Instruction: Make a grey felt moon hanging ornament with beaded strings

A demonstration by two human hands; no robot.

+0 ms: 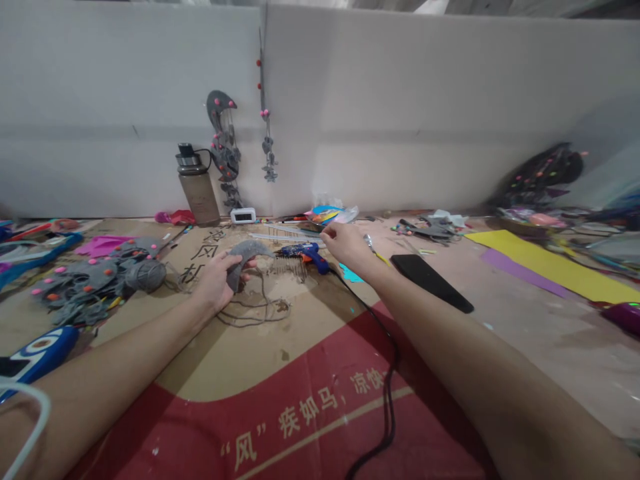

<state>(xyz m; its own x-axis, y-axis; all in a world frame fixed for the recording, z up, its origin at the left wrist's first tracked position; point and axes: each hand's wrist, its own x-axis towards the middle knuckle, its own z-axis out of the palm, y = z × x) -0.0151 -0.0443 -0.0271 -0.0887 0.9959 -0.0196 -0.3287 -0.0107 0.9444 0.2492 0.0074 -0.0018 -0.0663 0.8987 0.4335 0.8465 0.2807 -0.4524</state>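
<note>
My left hand (220,279) is wrapped round a grey felt crescent (246,252), its curved tip pointing right. Grey yarn (255,313) trails in loose loops below it on the cardboard. A blue hot glue gun (311,256) with an orange trigger lies between my hands, nozzle toward the crescent, its black cord (385,327) running to the front edge. My right hand (345,243) is just beyond and right of the glue gun, fingers bent together and pointing left. What its fingertips hold, if anything, is too small to make out.
Felt pieces with pompoms (90,273) and a yarn ball (145,273) lie left. A bottle (199,193) and small white clock (243,215) stand at the back. A black phone (431,281) and yellow sheet (550,263) lie right. Finished-looking felt hangings (223,133) hang on the white wall.
</note>
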